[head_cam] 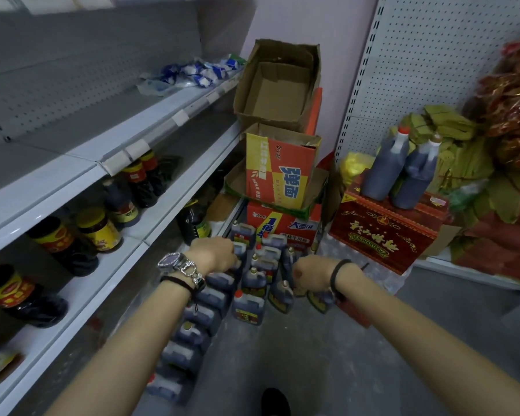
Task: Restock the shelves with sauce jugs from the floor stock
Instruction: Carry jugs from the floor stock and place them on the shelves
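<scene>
1. The sauce jugs (252,285) are stood in a tight cluster on the concrete floor (342,355), at the foot of the white shelves (81,283). A further row of jugs (189,328) is lined along the shelf base.
2. A rear jug (240,250) in the cluster is gripped at its top by the left hand (216,253), whose fingers are curled down among the caps.
3. A tilted jug (321,300) at the cluster's right edge is held by the right hand (308,273), which is clenched round its top.
4. The lower shelf is occupied by dark sauce bottles (54,235) with red-and-yellow labels; blue-and-white packets (198,73) are laid on the shelf above.
5. The cluster is hemmed in from behind by stacked noodle cartons (279,169), which are topped by an open brown box (276,85).
6. A red carton (385,232) is set just to the right of the cluster, and two large dark jugs (385,166) are stood on it before a pegboard panel (433,55).
</scene>
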Tool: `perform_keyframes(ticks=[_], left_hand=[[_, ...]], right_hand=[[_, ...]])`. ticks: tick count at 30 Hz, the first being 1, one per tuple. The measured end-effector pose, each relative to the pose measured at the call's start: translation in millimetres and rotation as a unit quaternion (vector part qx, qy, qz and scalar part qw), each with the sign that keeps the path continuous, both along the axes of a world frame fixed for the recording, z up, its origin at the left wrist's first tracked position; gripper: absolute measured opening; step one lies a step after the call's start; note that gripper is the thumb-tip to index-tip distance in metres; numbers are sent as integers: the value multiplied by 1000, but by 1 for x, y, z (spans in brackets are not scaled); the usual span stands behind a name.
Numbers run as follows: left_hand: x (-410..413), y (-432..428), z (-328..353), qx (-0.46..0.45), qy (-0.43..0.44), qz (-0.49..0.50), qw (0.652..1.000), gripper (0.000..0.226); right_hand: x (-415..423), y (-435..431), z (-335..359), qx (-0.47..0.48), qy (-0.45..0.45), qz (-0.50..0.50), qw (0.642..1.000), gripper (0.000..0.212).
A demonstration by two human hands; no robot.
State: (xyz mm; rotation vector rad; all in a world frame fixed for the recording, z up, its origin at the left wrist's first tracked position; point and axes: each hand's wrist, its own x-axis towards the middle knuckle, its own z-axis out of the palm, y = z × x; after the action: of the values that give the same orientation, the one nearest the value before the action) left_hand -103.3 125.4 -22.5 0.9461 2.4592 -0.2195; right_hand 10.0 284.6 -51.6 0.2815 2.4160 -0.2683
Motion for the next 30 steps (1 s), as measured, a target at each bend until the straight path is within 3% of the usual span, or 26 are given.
perform_keyframes(ticks=[5,16,21,26,30], left_hand=[[-31,46,-13,6,-8,10,1000,32],[-110,100,-28,-5,-48,31,998,35],[-158,117,-40,-12,-49,35,998,34],[-221,131,-52,-28,-45,29,998,32],[-277,137,-64,-23,-49,19,998,32]], right_hand=[[-33,57,5,10,5,9,1000,38],[-113,111,-17,-29,-18,-13,999,20],[-165,117,-29,-30,-32,14,999,37],[-226,120,-39,-35,-35,11,999,40],[-275,124,-57,-35,-34,-1,999,25]])
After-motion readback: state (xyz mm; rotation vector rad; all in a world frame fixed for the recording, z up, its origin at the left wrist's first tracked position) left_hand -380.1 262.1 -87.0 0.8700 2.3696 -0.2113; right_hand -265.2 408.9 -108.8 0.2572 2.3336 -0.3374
